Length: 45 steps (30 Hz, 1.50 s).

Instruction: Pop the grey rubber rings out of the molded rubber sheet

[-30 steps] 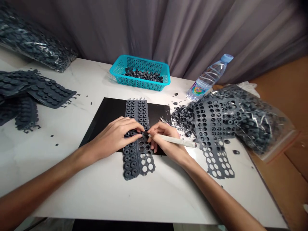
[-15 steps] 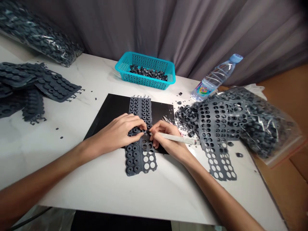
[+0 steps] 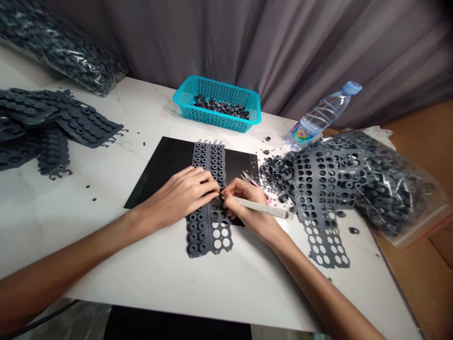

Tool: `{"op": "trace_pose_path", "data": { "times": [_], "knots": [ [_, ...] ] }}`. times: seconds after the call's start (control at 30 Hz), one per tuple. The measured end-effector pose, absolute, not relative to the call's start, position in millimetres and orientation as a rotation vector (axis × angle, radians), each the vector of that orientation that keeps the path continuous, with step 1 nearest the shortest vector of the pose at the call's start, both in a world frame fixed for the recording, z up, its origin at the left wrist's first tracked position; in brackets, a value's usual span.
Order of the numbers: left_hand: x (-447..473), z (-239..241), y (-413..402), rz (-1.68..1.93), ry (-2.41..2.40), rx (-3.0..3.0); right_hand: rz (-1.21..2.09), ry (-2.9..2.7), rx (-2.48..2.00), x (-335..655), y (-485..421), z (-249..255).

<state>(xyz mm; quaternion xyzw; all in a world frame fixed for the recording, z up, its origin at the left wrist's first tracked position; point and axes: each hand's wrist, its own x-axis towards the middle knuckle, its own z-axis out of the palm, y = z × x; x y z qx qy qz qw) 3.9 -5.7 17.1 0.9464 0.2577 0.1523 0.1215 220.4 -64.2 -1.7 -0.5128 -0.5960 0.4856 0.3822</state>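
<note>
A dark grey rubber sheet with rows of raised rings lies lengthwise in front of me, partly over a black mat. Its lower right part has bare round holes. My left hand rests across the sheet's middle, thumb and fingertips pinched on it; any small piece between them is hidden. In my right hand is a slim, pale pen-like tool, its tip at the sheet close to the left fingertips. Pink-handled pointed snips lie on the mat just behind the right hand.
A turquoise basket holds small dark pieces. To the right are a holed sheet, a pile of loose pieces, a filled plastic bag and a water bottle. More ringed sheets and another bag occupy the left.
My left fingertips have closed in nearer to the tool's tip, covering the ring seen there before. The view has shifted slightly; the right hand keeps its hold on the tool.
</note>
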Motion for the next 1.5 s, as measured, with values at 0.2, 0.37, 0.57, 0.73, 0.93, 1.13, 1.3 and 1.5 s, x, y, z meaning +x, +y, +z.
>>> {"op": "trace_pose_path", "data": {
  "times": [0.2,0.37,0.57,0.73,0.93,1.13,1.3,1.5],
  "knots": [
    [4.5,38.5,-9.6,0.944,0.916,2.228,1.138,-1.581,-1.413,218.4,-67.8,-2.2],
    [-4.7,43.2,7.3,0.864,0.927,1.558,1.32,-1.316,-1.265,221.0,-65.2,-1.0],
    [-5.9,30.7,3.4,0.548,0.833,1.296,1.168,-1.223,-1.29,223.2,-62.3,0.2],
    [-2.1,32.2,-4.3,0.431,0.766,1.099,1.125,-1.24,-1.321,222.9,-61.3,-1.6],
    [-1.1,32.0,-4.5,0.419,0.728,1.036,1.107,-1.309,-1.356,222.2,-62.6,0.3],
    [0.0,35.6,-6.0,0.408,0.697,1.024,1.078,-1.371,-1.391,222.5,-65.0,1.3],
    [0.8,38.0,-7.3,0.4,0.689,1.045,1.072,-1.417,-1.409,223.1,-65.8,1.3],
    [1.4,36.3,-8.4,0.403,0.659,1.074,1.044,-1.451,-1.421,223.7,-67.3,-0.3]
  ]
}}
